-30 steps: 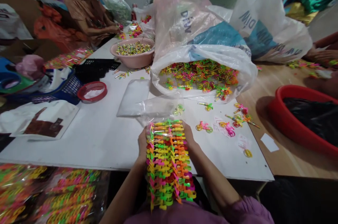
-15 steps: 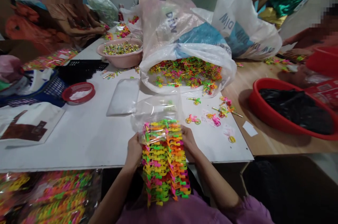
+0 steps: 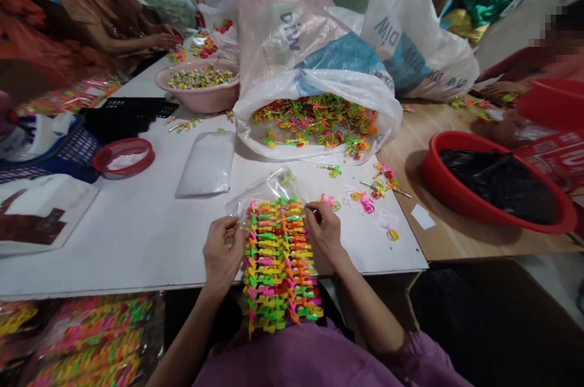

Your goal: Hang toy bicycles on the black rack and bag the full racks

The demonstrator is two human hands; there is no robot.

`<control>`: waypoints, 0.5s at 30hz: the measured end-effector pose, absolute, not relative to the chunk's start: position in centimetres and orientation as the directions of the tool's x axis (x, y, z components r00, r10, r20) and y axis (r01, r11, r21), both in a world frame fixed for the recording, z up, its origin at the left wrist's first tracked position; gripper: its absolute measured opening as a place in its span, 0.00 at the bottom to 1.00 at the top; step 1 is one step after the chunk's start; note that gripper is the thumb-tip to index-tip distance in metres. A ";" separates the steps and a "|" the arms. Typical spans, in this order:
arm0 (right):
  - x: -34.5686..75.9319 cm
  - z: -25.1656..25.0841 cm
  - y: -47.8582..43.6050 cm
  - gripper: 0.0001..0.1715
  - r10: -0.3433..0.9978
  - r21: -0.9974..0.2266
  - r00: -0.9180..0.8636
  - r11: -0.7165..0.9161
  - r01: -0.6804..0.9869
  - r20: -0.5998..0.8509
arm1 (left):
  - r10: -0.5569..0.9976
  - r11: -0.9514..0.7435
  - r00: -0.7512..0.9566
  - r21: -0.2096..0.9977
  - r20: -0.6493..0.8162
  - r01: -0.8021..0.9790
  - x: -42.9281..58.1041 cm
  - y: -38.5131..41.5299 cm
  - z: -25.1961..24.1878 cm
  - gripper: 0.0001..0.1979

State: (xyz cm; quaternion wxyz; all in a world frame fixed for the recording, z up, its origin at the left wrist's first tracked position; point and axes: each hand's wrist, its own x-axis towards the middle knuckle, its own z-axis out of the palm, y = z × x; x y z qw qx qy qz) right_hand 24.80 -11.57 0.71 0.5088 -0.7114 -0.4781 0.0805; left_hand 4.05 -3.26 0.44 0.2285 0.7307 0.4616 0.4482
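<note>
Head view, left hand (image 3: 222,253) and right hand (image 3: 323,230), grip closed around crinkly clear bag (image 3: 262,192), stacked neon toys (image 3: 278,265)

Neon pink, orange, yellow and green toy stack (image 3: 278,262); red basin (image 3: 483,204); pink bowl (image 3: 201,95); white table (image 3: 137,235).

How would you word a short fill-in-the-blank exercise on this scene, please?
1. The left hand and the right hand hold a toy stack wrapped in a clear plastic ____.
2. The liner in the red basin is ____ in colour.
3. The far basin, full of small pieces, is ____ in colour.

Missing words: bag; black; pink.
</note>
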 end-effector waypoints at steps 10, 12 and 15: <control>35.1 0.1 -15.4 0.10 0.711 -0.532 0.631 -0.420 0.735 0.310 | 0.640 -0.768 0.474 0.492 0.605 0.409 3.3 -4.1 2.8 0.05; 37.7 0.5 -16.1 0.09 0.736 -0.412 0.627 -0.503 0.760 0.257 | 0.637 -0.771 0.486 0.503 0.598 0.391 3.6 -4.1 3.0 0.05; 38.7 0.5 -16.3 0.08 0.806 -0.273 0.571 -0.520 0.810 0.158 | 0.648 -0.762 0.482 0.518 0.590 0.389 3.9 -4.2 3.0 0.05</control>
